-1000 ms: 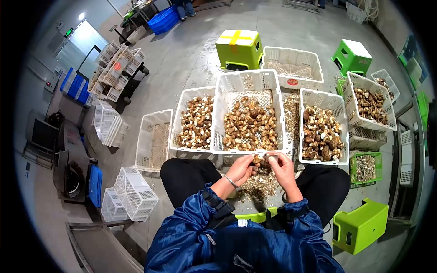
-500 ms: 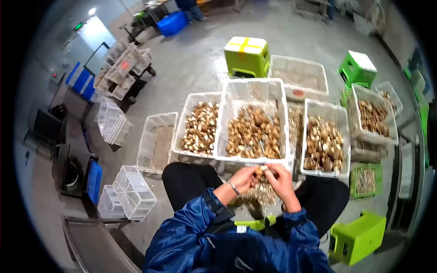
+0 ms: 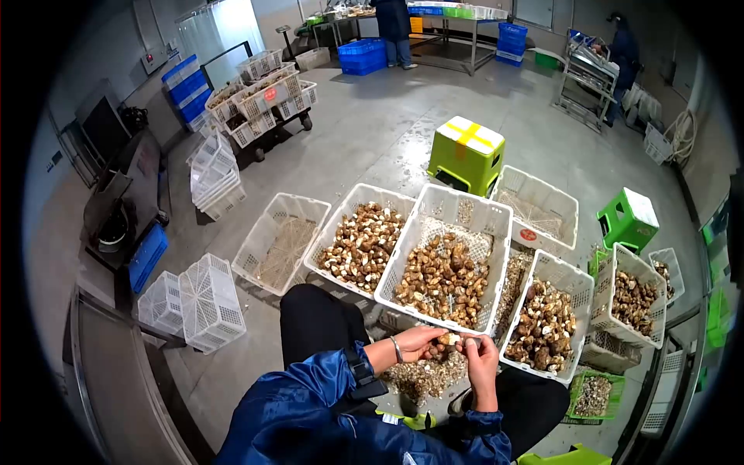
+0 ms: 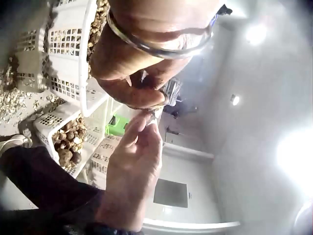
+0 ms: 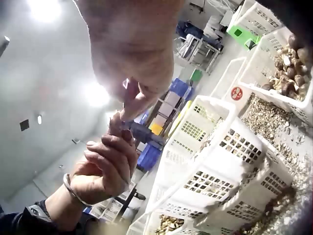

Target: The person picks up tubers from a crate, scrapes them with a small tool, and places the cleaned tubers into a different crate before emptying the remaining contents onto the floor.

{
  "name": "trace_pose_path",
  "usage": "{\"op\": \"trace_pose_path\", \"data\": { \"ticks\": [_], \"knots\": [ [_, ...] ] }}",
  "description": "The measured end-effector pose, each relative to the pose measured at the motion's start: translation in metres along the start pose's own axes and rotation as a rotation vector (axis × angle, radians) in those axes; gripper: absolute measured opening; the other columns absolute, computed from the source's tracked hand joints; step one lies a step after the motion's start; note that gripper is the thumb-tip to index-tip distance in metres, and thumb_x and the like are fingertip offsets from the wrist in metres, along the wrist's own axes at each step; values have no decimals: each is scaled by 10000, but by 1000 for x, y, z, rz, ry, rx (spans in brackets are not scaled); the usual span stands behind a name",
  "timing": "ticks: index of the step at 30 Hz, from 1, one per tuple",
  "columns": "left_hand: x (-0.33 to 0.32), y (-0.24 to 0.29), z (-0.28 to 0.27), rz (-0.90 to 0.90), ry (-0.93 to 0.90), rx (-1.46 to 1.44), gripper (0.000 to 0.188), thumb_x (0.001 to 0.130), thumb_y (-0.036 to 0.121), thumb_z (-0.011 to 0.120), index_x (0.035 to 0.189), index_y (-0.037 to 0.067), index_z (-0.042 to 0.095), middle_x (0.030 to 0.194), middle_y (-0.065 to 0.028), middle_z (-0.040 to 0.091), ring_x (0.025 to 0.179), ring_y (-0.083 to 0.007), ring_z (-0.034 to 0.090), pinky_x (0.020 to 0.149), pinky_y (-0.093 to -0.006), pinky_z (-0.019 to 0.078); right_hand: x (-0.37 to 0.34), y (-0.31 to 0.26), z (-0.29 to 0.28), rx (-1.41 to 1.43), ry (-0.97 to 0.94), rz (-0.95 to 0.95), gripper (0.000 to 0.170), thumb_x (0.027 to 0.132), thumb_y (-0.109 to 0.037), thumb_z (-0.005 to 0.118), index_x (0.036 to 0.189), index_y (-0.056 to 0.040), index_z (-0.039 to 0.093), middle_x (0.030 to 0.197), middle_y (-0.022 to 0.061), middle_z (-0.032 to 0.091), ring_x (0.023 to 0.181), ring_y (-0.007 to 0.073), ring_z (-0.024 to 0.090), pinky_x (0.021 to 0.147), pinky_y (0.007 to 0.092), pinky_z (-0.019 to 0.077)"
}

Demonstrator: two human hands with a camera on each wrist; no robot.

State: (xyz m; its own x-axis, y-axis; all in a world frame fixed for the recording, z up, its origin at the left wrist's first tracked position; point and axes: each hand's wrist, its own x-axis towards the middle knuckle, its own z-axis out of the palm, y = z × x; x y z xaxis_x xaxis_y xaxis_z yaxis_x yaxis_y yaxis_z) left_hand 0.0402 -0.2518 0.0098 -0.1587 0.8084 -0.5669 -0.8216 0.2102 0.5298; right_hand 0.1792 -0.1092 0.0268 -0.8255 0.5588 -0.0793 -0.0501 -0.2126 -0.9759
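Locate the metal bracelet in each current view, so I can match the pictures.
Head: the bracelet is below centre, around the left wrist.
Left wrist: near the top, curving across.
Right wrist: lower left.
Shared landmark: the left hand, fingertips close to the right hand's.

my head view has tipped up and swung round, so the crates (image 3: 446,256) now sit lower and more slanted, with the left hand (image 3: 422,343) and right hand (image 3: 482,363) lower too. i see more of the far table (image 3: 457,39), the metal rack (image 3: 587,81) and two people (image 3: 393,23). the lime stool (image 3: 570,457) at bottom right has mostly left view.
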Motion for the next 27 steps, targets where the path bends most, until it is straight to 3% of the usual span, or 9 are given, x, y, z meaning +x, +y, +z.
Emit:
{"op": "trace_pose_path", "data": {
  "ticks": [4,8,10,12,16,21,24,25,27],
  "knots": [
    [-4,26,-15,246,82,-281,222,1037,213,437,1088,46,575,880,-62,646,680,-150,622,579,-273,558,11,8,-4,50,90,-55,152,967,-65,543,1016,67,601,889,99,666,742,124,612,702,269,518],
    [-11,81,-61,630,281,-521,219,998,133,497,1101,-53,550,1005,-116,631,837,-183,617,768,-288,566,13,6,2,115,168,-7,146,979,-64,534,1027,63,589,905,98,654,758,130,618,699,282,535],
    [-7,103,-90,868,285,-655,211,984,145,535,1083,-39,562,1016,-142,630,911,-201,628,779,-277,571,14,8,4,108,158,7,140,981,-80,543,1018,43,597,931,87,651,827,128,645,722,270,557],
    [-6,119,-99,851,452,-722,180,975,159,562,1029,-12,571,1030,-148,632,896,-192,634,701,-250,564,17,11,6,129,123,24,138,977,-85,555,1014,40,599,938,81,650,829,124,645,724,260,561],
    [45,125,-114,603,527,-39,216,944,146,597,1083,-20,603,925,-111,681,672,-167,636,569,-234,527,26,16,17,119,133,59,154,976,-105,564,1005,39,609,904,78,664,789,111,643,714,253,546],
    [156,99,-161,414,690,1822,334,839,219,654,1139,73,671,1181,-158,652,946,-339,660,840,-437,540,34,16,26,85,112,103,132,960,-102,581,984,21,624,851,66,682,728,93,629,684,228,518],
    [208,88,-175,153,528,2097,260,801,170,674,1043,80,697,1127,-157,666,1010,-331,651,844,-440,542,36,11,28,32,113,107,133,956,-99,591,981,25,631,855,63,684,723,92,625,668,231,509],
    [177,105,-125,48,486,2146,219,808,153,659,1003,65,708,1063,-166,682,988,-337,665,811,-434,556,36,15,25,-64,87,112,141,956,-102,592,987,31,628,858,63,685,731,95,627,670,236,511],
    [201,94,-148,100,510,2126,209,857,115,587,997,23,712,1091,-181,683,984,-337,676,789,-431,566,37,19,19,-114,68,96,158,965,-112,580,998,39,618,862,67,683,727,99,625,662,244,506]
  ]
}}
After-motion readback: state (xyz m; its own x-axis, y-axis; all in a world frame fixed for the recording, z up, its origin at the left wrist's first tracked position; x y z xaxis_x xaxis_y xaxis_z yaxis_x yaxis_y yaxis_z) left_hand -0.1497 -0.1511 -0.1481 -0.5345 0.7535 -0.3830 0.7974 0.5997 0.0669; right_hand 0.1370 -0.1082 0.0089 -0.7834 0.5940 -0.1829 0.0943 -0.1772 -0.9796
